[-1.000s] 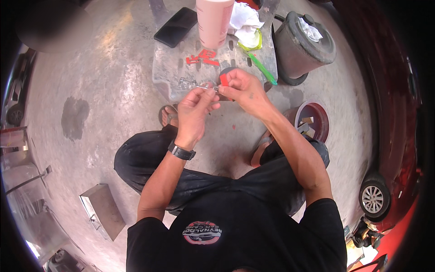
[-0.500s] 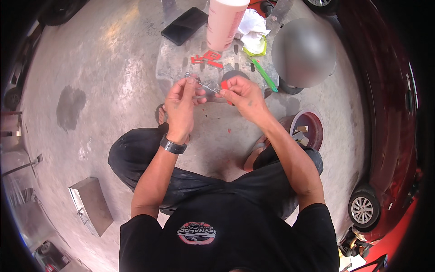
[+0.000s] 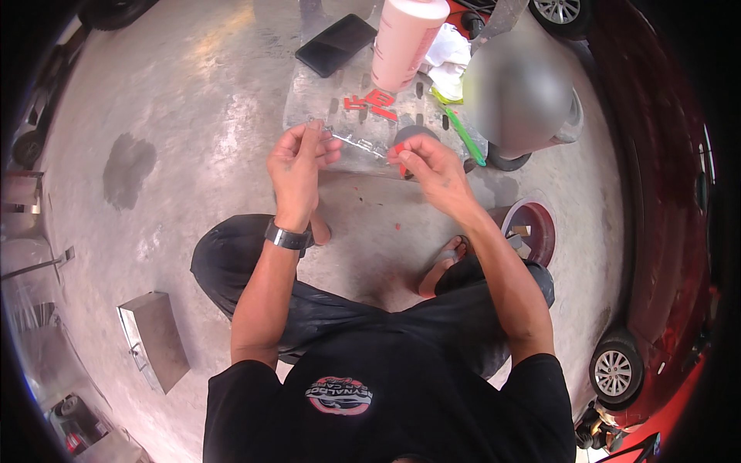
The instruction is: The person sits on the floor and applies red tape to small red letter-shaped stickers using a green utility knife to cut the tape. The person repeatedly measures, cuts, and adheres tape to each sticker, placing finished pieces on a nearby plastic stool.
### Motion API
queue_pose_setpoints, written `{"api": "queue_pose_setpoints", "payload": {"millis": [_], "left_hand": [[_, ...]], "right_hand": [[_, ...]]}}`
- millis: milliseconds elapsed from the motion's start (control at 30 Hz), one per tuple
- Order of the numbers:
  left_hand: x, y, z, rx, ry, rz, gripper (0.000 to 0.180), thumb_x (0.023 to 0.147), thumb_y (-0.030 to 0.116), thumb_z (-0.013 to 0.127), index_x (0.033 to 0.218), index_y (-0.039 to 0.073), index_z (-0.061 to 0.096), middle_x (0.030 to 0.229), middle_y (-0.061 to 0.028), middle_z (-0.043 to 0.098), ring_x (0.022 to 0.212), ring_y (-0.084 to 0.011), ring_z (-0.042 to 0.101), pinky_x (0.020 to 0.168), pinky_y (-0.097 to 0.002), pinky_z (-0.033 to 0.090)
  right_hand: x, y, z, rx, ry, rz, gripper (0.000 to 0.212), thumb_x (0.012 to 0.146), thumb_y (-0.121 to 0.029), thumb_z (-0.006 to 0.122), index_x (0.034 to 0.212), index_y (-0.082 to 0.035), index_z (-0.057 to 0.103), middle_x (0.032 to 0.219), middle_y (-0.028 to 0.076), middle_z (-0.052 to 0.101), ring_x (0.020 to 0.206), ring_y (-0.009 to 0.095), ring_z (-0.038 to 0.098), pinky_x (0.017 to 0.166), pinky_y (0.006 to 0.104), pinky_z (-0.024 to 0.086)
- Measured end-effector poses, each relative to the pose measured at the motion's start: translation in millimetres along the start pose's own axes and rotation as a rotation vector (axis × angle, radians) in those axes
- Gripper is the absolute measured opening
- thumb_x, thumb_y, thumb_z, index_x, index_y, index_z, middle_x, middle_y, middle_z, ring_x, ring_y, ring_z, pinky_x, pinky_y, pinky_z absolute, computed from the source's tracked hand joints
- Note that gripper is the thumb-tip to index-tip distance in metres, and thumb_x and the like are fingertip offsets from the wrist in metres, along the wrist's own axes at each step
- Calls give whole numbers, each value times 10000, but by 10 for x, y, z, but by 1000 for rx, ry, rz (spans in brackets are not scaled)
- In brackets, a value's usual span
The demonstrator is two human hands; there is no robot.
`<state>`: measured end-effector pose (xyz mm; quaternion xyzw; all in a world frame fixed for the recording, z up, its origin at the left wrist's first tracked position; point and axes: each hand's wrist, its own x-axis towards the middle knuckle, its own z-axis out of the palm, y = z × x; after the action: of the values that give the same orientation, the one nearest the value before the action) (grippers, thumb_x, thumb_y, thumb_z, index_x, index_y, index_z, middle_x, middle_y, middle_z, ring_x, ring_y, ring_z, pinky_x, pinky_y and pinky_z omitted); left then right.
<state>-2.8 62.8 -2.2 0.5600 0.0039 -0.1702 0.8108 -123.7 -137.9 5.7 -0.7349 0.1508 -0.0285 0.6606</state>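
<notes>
A thin, shiny, see-through strip [image 3: 359, 143] stretches between my hands, above the near edge of a worn grey bench [image 3: 301, 104]. My left hand [image 3: 296, 166], with a dark watch on the wrist, pinches its left end between thumb and fingers. At the other end, the fingertips of my right hand [image 3: 436, 171] are closed on the strip. A small red piece [image 3: 400, 149] also shows at those right fingertips; its full shape is hidden. Just beyond the strip, several flat red cut-out pieces [image 3: 378, 98] lie on the bench.
On the bench stand a pinkish-white bottle [image 3: 403, 50], a black phone [image 3: 336, 45], a white cloth [image 3: 448, 58] and a slim green tool [image 3: 466, 139]. A dark red bucket [image 3: 546, 224] is at right, beside a dark red car [image 3: 668, 255]. A metal box [image 3: 158, 339] lies left.
My hands have drawn apart, and more of the strip shows between them. The bench and its things appear farther right in the picture, as the view has shifted.
</notes>
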Motion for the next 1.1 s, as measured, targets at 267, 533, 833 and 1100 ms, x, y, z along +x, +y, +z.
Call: {"api": "queue_pose_setpoints", "payload": {"millis": [267, 533, 833, 1100], "left_hand": [[-11, 1, -17, -24, -31, -63, 306, 1004, 224, 705, 1143, -49, 693, 1027, -148, 708, 879, -224, 750, 743, -308, 616], [-10, -66, 61, -73, -219, -250, 343, 1061, 222, 597, 1267, -51, 627, 1081, -149, 698, 1007, -268, 742, 841, -349, 629], [67, -159, 1, -228, -307, -399, 449, 1083, 354, 517, 1288, -40, 583, 1150, -166, 684, 1132, -311, 696, 962, -405, 589], [-8, -192, 166, -85, -151, -81, 338, 1109, 305, 500, 1222, 8, 614, 1002, -83, 682, 958, -193, 705, 826, -344, 603]], "right_hand": [[-31, -140, -15, -34, -23, 49, 171, 1024, -155, 642, 1098, -3, 664, 937, 18, 684, 818, 75, 608, 779, 259, 497], [-8, -19, 101, -48, 36, -46, 225, 983, -120, 666, 1153, 28, 680, 894, 45, 695, 802, 93, 634, 715, 263, 512], [-12, -29, 94, -68, 57, -36, 252, 976, -101, 665, 1179, 49, 662, 891, 53, 702, 794, 100, 653, 708, 274, 527], [-11, -70, 97, 14, 33, 11, 250, 980, -94, 660, 1186, 47, 651, 936, 44, 707, 813, 91, 644, 728, 256, 527]]}}
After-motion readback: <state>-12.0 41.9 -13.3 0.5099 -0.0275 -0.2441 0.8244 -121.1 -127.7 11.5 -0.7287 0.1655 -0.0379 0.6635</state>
